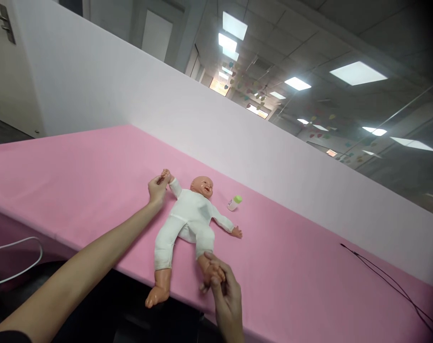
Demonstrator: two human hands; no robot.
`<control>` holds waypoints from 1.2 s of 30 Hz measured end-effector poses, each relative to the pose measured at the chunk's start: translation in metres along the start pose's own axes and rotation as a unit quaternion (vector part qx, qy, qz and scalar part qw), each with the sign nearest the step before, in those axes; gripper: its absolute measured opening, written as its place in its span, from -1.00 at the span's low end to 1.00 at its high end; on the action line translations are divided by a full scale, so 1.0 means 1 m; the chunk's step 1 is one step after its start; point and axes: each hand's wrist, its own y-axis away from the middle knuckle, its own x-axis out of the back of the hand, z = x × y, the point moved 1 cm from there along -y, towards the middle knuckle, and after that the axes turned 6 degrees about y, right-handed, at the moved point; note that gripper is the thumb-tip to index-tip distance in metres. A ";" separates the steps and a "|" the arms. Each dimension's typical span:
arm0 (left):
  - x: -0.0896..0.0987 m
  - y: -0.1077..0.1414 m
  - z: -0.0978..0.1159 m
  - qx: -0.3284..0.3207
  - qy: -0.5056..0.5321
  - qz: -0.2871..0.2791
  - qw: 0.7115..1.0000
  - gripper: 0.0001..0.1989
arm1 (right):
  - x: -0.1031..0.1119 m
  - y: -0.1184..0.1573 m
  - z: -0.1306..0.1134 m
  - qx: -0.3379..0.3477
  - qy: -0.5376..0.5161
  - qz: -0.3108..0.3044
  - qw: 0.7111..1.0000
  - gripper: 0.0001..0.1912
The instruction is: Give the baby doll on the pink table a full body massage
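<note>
A baby doll (191, 207) in a white cloth suit lies on its back on the pink-covered table (291, 267), its head toward the wall. My left hand (157, 187) is closed around the doll's hand at the end of its raised arm. Lower down, my right hand (226, 295) grips the doll's foot, with the thumb at the toes. The doll's other arm lies stretched out on the cloth, and its other foot hangs at the table's front edge. Beside the doll's head is a small bottle (234, 203) with a green cap.
A white partition (216, 138) runs along the back of the table. Black cables (387, 281) lie on the cloth at the right. A white cord (19, 243) loops in front of the table's left side. A door (9, 71) stands at the far left.
</note>
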 end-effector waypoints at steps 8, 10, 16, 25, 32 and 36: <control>-0.016 0.047 -0.004 -0.067 -0.137 -0.301 0.941 -0.80 | -0.019 -0.106 -0.003 0.010 -0.034 0.003 0.999 -0.57; -0.014 0.051 -0.005 -0.065 -0.176 -0.332 0.924 -0.77 | -0.025 -0.119 0.005 0.005 -0.034 0.006 0.999 -0.56; -0.013 0.030 0.000 -0.065 -0.090 -0.258 0.960 -0.81 | -0.002 -0.083 -0.009 0.009 -0.015 0.026 1.000 -0.62; 0.009 -0.011 0.002 0.090 0.057 0.052 0.993 -0.65 | 0.014 0.037 0.021 -0.071 -0.004 -0.073 0.995 -0.53; -0.010 0.015 0.009 -0.042 -0.033 -0.158 0.986 -0.81 | 0.014 -0.010 0.009 0.009 0.004 -0.030 1.000 -0.57; -0.013 0.036 0.003 -0.086 -0.165 -0.280 0.942 -0.79 | -0.003 -0.072 -0.007 0.005 -0.008 -0.032 0.999 -0.61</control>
